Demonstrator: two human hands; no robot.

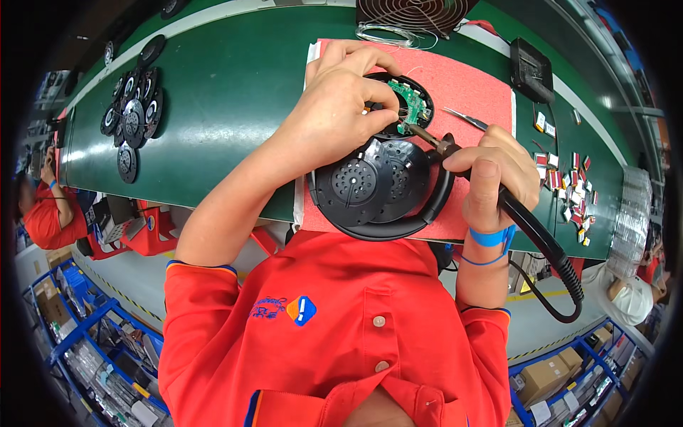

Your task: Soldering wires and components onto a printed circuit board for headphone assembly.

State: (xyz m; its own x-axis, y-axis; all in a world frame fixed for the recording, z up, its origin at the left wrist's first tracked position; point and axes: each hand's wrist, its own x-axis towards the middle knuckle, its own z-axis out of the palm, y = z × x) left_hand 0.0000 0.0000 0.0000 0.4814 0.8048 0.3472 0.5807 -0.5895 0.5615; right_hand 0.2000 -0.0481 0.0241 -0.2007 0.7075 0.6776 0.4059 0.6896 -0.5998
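Observation:
A black headphone with round ear cups [353, 186] and a curved headband [388, 231] lies on a pink foam mat [466, 85]. Its far ear cup is open, showing a green circuit board [409, 102] with thin wires. My left hand [345, 96] rests over that cup's left side, thumb and forefinger pinched at the wires; what sits between the fingertips is hidden. In my right hand [501, 174] is a soldering iron [447, 147], its tip touching or very near the board's lower edge. Tweezers [466, 117], pointed and silver, reach out beside my right knuckles.
Several black speaker discs [133, 121] are piled on the green table [220, 85] at left. Small battery packs [569, 185] lie scattered at right. Behind the mat are coiled wire [388, 34] and a fan grille [413, 13]; a black tray [530, 71] stands far right. The iron's cable [562, 309] loops down beside me.

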